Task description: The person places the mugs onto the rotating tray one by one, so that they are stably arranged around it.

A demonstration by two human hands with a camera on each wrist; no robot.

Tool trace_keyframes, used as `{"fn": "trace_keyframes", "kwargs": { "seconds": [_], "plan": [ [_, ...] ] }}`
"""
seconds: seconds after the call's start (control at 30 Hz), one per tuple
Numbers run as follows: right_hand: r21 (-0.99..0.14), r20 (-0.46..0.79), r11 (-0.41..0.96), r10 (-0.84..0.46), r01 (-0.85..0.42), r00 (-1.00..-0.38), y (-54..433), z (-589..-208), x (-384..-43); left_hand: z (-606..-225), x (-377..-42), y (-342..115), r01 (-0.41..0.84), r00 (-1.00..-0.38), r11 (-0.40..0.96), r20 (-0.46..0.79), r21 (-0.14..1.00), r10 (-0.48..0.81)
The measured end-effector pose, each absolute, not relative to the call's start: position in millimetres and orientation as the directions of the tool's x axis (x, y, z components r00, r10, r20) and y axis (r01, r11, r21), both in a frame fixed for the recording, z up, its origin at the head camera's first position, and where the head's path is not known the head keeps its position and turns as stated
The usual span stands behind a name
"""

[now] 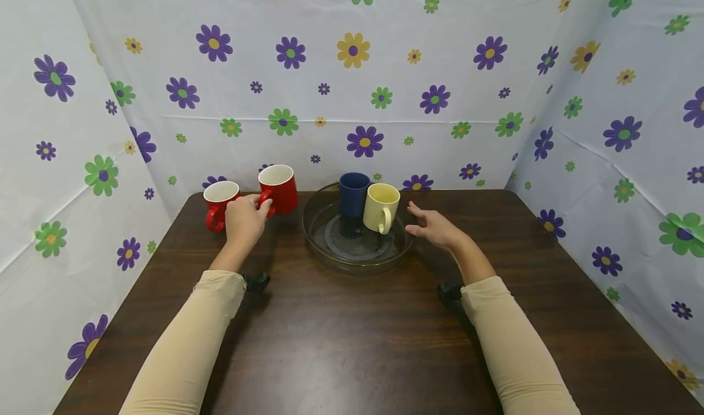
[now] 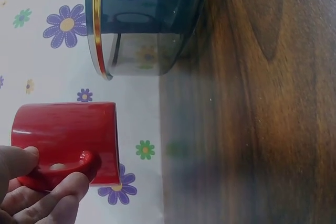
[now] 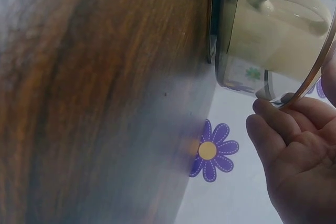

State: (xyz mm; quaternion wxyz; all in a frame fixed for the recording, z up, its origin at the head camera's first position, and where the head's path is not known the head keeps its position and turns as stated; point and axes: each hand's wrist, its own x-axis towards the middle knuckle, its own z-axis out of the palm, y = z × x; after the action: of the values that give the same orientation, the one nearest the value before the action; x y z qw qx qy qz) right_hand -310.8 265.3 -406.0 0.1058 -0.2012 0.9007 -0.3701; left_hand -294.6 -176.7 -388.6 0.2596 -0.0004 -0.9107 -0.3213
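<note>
My left hand [image 1: 245, 219] grips the handle of a red mug [image 1: 283, 189] with a white inside. In the left wrist view, thumb and fingers close on that handle, and the red mug [image 2: 68, 135] hangs above the table. Just left of the hand stands a second red mug [image 1: 221, 194]. A round clear tray [image 1: 330, 253] with a gold rim holds a dark blue mug [image 1: 352, 196] and a pale yellow mug [image 1: 379, 206]. My right hand [image 1: 437, 227] is beside the tray's right rim with fingers loosely extended, holding nothing; whether its fingertips touch the rim is unclear.
A dark brown wooden table [image 1: 352, 341] lies under everything. White flower-patterned cloth [image 1: 385, 97] stands behind it and along both sides. The tray's raised clear wall runs between the held mug and the blue and yellow mugs.
</note>
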Motion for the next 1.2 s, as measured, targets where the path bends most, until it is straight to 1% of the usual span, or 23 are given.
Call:
{"fn": "trace_keyframes", "kwargs": {
  "seconds": [0.23, 0.63, 0.97, 1.2],
  "plan": [
    [-0.711, -0.052, 0.649, -0.432, -0.271, -0.9, 266, -405, -311, -381, -293, -170, 0.208, -0.853, 0.797, 0.503, 0.568, -0.136],
    [-0.71, -0.052, 0.65, -0.433, -0.272, -0.9, 265, -403, -311, -374, -291, -164, 0.216, -0.862, 0.79, 0.492, 0.574, -0.122],
    [-0.704, -0.043, 0.652, -0.435, -0.281, -0.9, 264, -405, -310, -371, -289, -161, 0.253, -0.849, 0.792, 0.52, 0.556, -0.094],
    [-0.713, -0.034, 0.64, -0.442, -0.288, -0.896, 265, -406, -310, -370, -286, -159, 0.243, -0.865, 0.786, 0.494, 0.568, -0.09]
  ]
}}
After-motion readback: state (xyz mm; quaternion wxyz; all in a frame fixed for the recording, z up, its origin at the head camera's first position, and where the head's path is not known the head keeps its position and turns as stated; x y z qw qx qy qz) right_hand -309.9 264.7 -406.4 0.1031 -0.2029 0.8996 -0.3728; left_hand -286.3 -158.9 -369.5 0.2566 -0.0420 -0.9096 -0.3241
